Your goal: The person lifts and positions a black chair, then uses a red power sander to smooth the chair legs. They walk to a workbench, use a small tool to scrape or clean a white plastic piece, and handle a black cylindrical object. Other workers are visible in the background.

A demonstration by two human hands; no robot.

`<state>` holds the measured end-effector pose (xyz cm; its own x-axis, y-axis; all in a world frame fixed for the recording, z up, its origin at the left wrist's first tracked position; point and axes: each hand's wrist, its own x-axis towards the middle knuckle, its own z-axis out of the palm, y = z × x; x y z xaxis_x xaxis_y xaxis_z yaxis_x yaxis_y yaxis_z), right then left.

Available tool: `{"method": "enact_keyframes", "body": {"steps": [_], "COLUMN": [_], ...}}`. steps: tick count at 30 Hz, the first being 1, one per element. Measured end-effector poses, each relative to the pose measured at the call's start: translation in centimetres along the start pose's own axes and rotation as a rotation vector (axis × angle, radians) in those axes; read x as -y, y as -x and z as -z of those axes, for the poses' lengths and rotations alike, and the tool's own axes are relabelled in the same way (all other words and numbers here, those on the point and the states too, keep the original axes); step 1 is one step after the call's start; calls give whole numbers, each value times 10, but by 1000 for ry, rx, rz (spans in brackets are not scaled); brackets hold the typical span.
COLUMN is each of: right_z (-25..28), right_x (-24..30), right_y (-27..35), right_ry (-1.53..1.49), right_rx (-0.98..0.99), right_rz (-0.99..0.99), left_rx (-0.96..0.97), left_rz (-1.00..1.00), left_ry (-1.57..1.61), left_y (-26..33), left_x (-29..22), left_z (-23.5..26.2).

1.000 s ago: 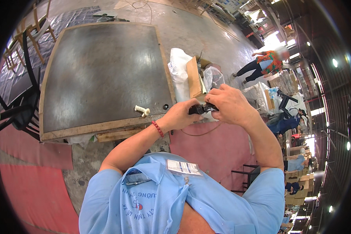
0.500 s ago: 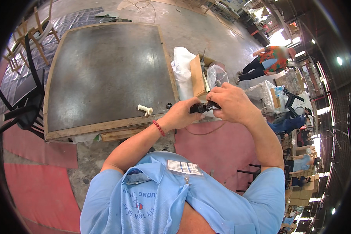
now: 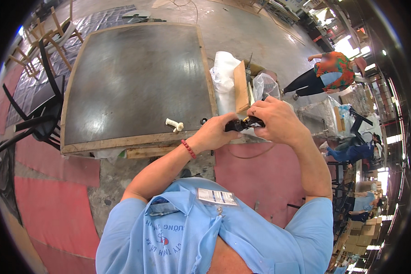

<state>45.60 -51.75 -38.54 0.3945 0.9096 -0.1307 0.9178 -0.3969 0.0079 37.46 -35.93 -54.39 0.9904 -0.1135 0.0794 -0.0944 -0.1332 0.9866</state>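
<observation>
My left hand [image 3: 213, 131] is closed around the cylindrical end of a black hand tool [image 3: 235, 125], thumb along its near side. My right hand [image 3: 281, 121] grips the tool's other, darker end, its fingers curled over the top. Both hands meet just beyond the right corner of a large dark-topped table [image 3: 139, 82] with a wooden rim. The exact kind of tool is hidden by my fingers. On the tabletop near that corner lie a white, branched pipe-like piece [image 3: 174, 124] and a small black round part [image 3: 203, 121].
Beyond my hands stands an open cardboard box [image 3: 241, 86] with clear plastic and white wrapping [image 3: 224, 68] beside it. A black chair [image 3: 43, 112] lies tipped at the left. One person [image 3: 329, 73] stands at the far right. Red mats [image 3: 260, 176] cover parts of the floor.
The view has shifted slightly, so the table and box appear farther right. Both hands keep their hold on the black tool. The far person's arms have changed position.
</observation>
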Motion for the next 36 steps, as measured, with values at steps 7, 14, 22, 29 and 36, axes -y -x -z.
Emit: {"method": "enact_keyframes", "body": {"steps": [7,14,22,29,36], "right_z": [-31,-89,-183,-277,-389], "right_x": [-43,-69,-23,54,157], "right_y": [14,10,1,-6,-25], "right_ry": [-183,-850,-1538,-1389,-1163], "right_rx": [-75,-121,-148,-212,86], "right_rz": [46,20,-109,-166,-305], "left_rx": [-69,-242,-392,-455,-737], "left_rz": [100,233,242,289,431], "left_ry": [-44,-54,-39,3,-17], "left_y": [-4,21,63,157,314], "left_x": [2,9,21,63,121], "left_z": [-24,-31,-20,2,15]}}
